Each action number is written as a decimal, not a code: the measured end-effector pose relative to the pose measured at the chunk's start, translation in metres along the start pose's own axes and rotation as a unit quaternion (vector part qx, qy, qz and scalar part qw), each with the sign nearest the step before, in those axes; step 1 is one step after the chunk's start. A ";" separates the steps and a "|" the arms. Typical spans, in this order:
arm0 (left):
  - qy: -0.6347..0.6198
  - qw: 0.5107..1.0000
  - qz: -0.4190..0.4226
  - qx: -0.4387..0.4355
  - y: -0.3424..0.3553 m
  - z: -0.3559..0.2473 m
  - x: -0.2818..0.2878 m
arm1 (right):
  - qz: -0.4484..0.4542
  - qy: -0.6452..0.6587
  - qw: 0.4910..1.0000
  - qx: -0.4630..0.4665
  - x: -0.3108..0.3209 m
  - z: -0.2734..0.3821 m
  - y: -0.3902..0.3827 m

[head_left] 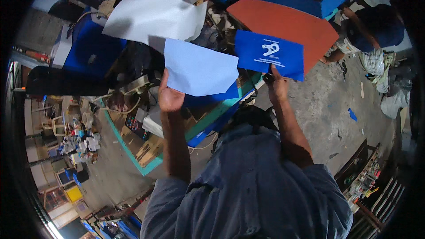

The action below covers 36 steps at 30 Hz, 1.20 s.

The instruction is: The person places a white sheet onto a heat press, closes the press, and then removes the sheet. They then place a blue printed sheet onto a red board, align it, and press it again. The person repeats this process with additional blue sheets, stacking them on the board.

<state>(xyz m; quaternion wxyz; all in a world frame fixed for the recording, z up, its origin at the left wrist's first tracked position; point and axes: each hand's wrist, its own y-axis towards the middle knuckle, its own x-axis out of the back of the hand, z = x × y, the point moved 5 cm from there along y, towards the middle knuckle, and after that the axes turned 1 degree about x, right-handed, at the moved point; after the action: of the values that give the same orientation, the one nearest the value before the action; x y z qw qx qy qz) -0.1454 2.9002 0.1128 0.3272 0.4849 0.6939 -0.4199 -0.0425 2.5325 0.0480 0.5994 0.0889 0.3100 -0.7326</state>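
Observation:
My left hand [170, 98] grips the lower left edge of a white sheet [201, 68], its thumb upright at the rim and the other fingers hidden beneath. The sheet is held up over the bench, slightly bowed, with uneven cut edges. My right hand [278, 87] pinches the bottom edge of a blue rectangular piece [290, 57] with a white printed design, likely cloth or thin sheet material. This piece hangs just right of the white sheet, near an orange-red board [287, 24]. More blue material [214, 99] shows under the white sheet.
A teal-edged wooden bench [151, 167] carries a calculator [136, 126] and cords. Behind stand a large white sheet [155, 15] and a blue, dark-topped machine part [332, 6]. Another person [376, 28] crouches at far right by plastic bags [394, 102]. A blue scrap [352, 114] lies on the concrete floor.

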 end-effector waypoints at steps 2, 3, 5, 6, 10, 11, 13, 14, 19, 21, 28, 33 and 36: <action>0.013 0.998 -0.015 -0.057 -0.008 -0.029 0.002 | -0.035 -0.006 0.999 0.014 0.004 -0.001 -0.005; 0.053 0.991 -0.058 -0.106 -0.014 -0.046 0.002 | -0.048 -0.016 0.998 0.026 0.009 0.001 -0.010; 0.130 0.963 -0.096 -0.214 -0.033 -0.072 -0.009 | -0.058 -0.038 0.996 0.058 0.022 0.005 -0.019; 0.171 0.950 -0.092 -0.243 -0.041 -0.077 -0.020 | -0.057 -0.036 0.994 0.083 0.029 0.009 -0.023; 0.362 0.848 -0.245 -0.301 -0.062 -0.064 -0.051 | -0.080 -0.069 0.991 0.086 0.053 0.016 -0.036; 0.460 0.806 -0.244 -0.281 -0.065 -0.055 -0.059 | -0.073 -0.085 0.990 0.086 0.055 0.017 -0.039; 0.613 0.716 -0.172 -0.288 -0.061 -0.024 -0.071 | -0.064 -0.101 0.989 0.086 0.056 0.019 -0.045; 0.659 0.669 -0.092 -0.333 -0.057 -0.001 -0.076 | -0.060 -0.101 0.989 0.087 0.055 0.020 -0.048; 0.787 0.480 0.024 -0.387 -0.016 0.113 -0.031 | -0.078 -0.124 0.984 0.101 0.057 0.033 -0.064; 0.829 0.408 0.021 -0.381 -0.005 0.146 -0.004 | -0.068 -0.148 0.981 0.104 0.058 0.040 -0.069; 0.857 0.378 0.039 -0.347 0.004 0.178 0.029 | -0.043 -0.152 0.981 0.112 0.057 0.052 -0.083; 0.871 0.387 0.039 -0.300 0.001 0.192 0.022 | -0.038 -0.168 0.980 0.103 0.052 0.044 -0.091; 0.881 0.370 0.032 -0.294 0.003 0.201 0.019 | -0.023 -0.162 0.982 0.094 0.041 0.038 -0.095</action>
<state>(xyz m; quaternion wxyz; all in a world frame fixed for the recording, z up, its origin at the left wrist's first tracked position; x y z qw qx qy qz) -0.1389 2.7268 0.0086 -0.3341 0.4751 0.6526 0.4866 -0.1330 2.4860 0.0912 0.6136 0.0179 0.1410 -0.7767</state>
